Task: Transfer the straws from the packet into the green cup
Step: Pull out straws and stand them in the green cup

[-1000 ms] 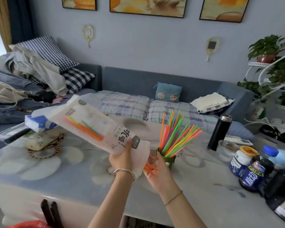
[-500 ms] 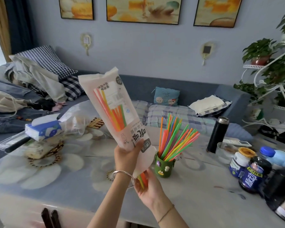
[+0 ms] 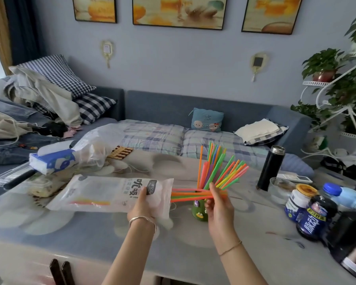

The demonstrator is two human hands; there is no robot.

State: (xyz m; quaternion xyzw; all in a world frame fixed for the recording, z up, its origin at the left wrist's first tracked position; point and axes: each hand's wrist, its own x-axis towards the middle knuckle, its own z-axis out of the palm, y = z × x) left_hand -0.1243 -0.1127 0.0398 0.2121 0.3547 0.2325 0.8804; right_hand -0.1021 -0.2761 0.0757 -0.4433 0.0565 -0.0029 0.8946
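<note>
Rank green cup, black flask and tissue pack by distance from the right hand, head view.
1. green cup: just left of the right hand, next to its fingers.
2. black flask: to the right, farther back.
3. tissue pack: far left, at the back.

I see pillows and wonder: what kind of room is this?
Probably a home living room: a blue sofa with checked pillows, framed pictures above it, and potted plants at the side.

Blue wall [image 3: 183, 64], grey sofa [image 3: 169, 108], framed pictures [image 3: 179, 11]
</note>
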